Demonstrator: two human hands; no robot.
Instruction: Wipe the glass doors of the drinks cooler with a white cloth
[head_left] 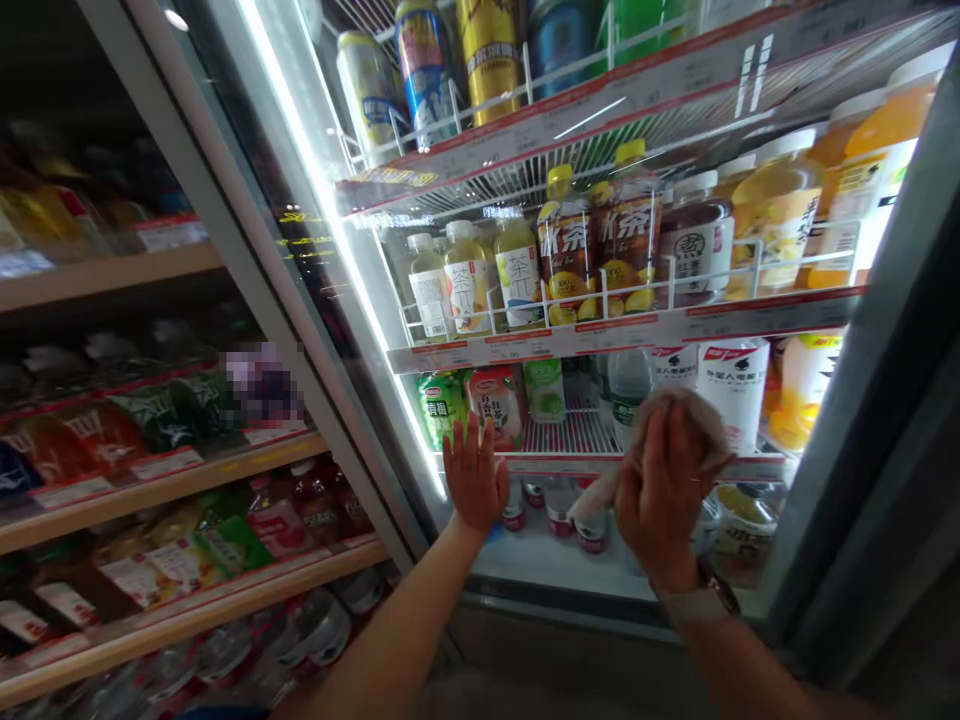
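Observation:
My right hand (660,500) presses a crumpled light-coloured cloth (701,430) near the lower shelf of a lit drinks fridge, its fingers bent over the cloth. To its left my left hand (477,480) is raised with fingers spread, holding nothing. It seems to rest flat on the fridge's glass door, though contact is hard to make out. Behind my left hand stand a green drink pack (441,405) and a red one (496,400). Past the cloth are a clear bottle (628,385) and a white-labelled bottle (739,385), partly covered by it.
Iced tea bottles (568,250) and other drinks line the middle shelf, with cans (491,60) above. A wire rack and price strip (525,345) edge each shelf. Left of the metal frame (300,300), wooden shelves (150,500) carry more bottles. The dark right frame (877,350) borders the fridge.

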